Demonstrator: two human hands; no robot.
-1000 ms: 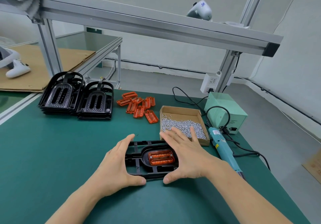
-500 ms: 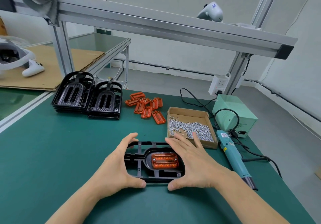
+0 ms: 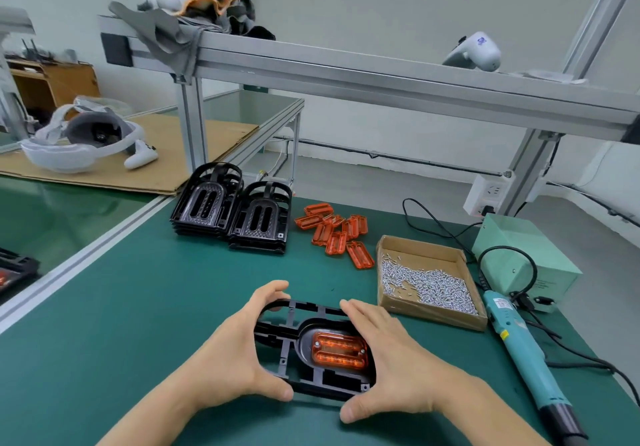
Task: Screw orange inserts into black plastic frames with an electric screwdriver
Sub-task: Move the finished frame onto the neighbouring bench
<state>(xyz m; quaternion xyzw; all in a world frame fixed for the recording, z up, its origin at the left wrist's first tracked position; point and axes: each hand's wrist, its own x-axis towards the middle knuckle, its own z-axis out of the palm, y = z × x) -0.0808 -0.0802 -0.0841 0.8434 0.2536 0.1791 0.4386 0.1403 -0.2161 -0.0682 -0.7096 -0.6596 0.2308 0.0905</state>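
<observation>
Head view: flat black ribbed plastic frame [image 3: 313,352] lies on the green mat, near side of the cardboard screw box [image 3: 427,281]. Translucent orange insert [image 3: 339,349] seated inside. Left hand [image 3: 239,352] and right hand [image 3: 391,359] grasp the frame ends. Probably light, stiff; hold by outer edges.

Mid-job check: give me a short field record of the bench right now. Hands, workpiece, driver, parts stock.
left hand: grips the left end of the black frame
right hand: grips the frame's right end
orange insert: seated in the frame, screw heads visible at two corners
electric screwdriver: lying on the mat, right of the frame, untouched
screw box: open, holding many loose screws
spare inserts: loose pile behind the frame
frame stacks: two, far left of the pile
</observation>
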